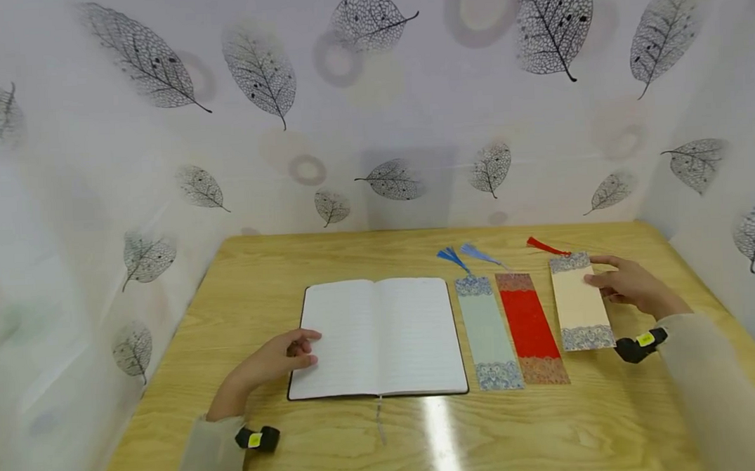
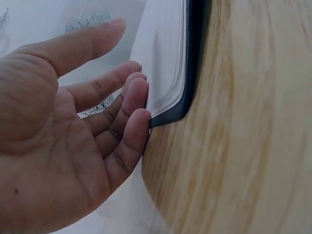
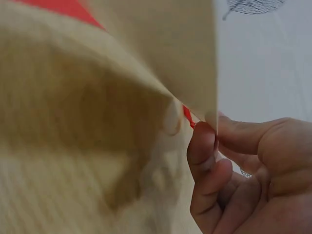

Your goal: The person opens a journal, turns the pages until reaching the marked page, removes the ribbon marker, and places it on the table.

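An open notebook (image 1: 413, 332) with blank lined pages and a dark cover lies on the table. At its left edge is my left hand (image 1: 275, 357), fingers loosely bent; in the left wrist view the fingertips touch the page edges (image 2: 168, 92) and the thumb stands apart. My right hand (image 1: 633, 285) pinches the right edge of a cream bookmark (image 1: 583, 300) with lace-patterned ends and a red tassel (image 1: 545, 246). The right wrist view shows this bookmark (image 3: 170, 44) raised off the table between thumb and fingers.
Between notebook and right hand lie a pale green bookmark (image 1: 488, 329) with a blue tassel (image 1: 453, 259) and a red bookmark (image 1: 530, 324) with a light blue tassel (image 1: 479, 253). A ribbon (image 1: 380, 421) hangs below the notebook. Leaf-patterned cloth (image 1: 410, 121) surrounds the wooden table (image 1: 317, 449).
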Demonstrator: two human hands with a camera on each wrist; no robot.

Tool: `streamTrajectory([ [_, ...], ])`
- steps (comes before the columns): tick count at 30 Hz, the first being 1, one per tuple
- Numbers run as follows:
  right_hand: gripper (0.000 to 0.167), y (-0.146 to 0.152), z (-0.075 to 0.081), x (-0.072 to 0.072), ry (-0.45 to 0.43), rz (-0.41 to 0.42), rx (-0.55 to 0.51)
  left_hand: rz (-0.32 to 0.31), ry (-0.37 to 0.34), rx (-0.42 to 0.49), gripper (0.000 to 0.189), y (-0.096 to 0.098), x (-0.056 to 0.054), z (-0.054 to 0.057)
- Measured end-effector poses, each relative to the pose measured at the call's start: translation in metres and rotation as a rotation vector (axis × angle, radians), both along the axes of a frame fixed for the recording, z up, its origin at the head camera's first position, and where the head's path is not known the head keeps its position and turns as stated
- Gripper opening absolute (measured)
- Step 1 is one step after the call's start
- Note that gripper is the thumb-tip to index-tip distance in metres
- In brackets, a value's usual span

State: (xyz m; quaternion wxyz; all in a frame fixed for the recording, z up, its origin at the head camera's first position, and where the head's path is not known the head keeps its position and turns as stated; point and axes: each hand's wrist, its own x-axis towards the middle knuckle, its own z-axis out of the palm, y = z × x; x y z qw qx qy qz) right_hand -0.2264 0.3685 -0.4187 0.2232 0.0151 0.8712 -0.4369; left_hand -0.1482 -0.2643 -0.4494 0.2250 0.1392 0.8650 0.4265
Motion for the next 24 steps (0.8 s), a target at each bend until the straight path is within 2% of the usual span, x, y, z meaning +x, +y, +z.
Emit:
streamTrajectory([
  [5,0.074,0.001,-0.004,0.007,0.005,0.075,0.045,-0.004,0.005,-0.002,0.047,0.000,0.002,0.001],
  [10,0.076,-0.001,-0.009,0.007,0.016,0.124,0.101,-0.003,0.013,-0.003,0.047,0.000,0.001,0.001],
  [18,0.079,-0.008,-0.020,0.014,0.114,0.252,0.295,-0.011,0.024,-0.010,0.048,0.001,0.001,0.000],
  [24,0.076,-0.016,-0.020,0.017,0.124,0.306,0.325,-0.009,0.020,-0.007,0.048,0.000,0.002,-0.001],
])
